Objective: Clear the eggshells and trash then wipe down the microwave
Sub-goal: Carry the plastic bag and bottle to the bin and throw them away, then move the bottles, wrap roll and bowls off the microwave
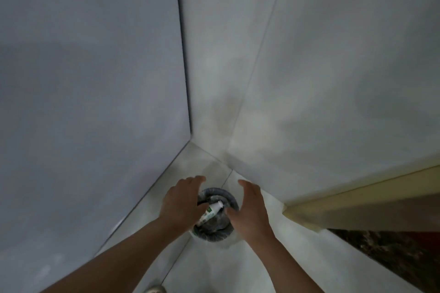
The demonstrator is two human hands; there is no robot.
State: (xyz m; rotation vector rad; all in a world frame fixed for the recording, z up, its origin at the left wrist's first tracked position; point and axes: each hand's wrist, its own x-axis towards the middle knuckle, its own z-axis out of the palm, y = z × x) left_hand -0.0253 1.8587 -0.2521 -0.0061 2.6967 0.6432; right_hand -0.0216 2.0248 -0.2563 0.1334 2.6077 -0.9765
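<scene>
Low in the middle of the frame, a small round bin [215,215] stands on the pale floor [259,266] in the corner where two walls meet. A dark bag [234,200] is folded over its rim. Inside lies a white bottle [210,213] with green print, tilted, its cap pointing to the upper right; other trash beneath it is too dim to make out.

Both hands reach over the bin from the bottom of the frame. The left hand [182,200] hangs over the bin's left rim, fingers loose and slightly bent, grasping nothing; its thumb lies close to the bottle's lower end, and whether they touch cannot be told. The right hand [250,209] is just to the right of the bin, fingers straight and released, thumb reaching toward the rim, holding nothing.

The left wall [90,78] is grey-blue and fills the left half of the frame; the right wall [321,66] is paler, with faint seams. At the right edge a cream-coloured ledge [362,207] juts in, with a dark mottled surface [392,254] below it. At the bottom edge, left of centre, the tip of a light shoe [154,289] shows.
</scene>
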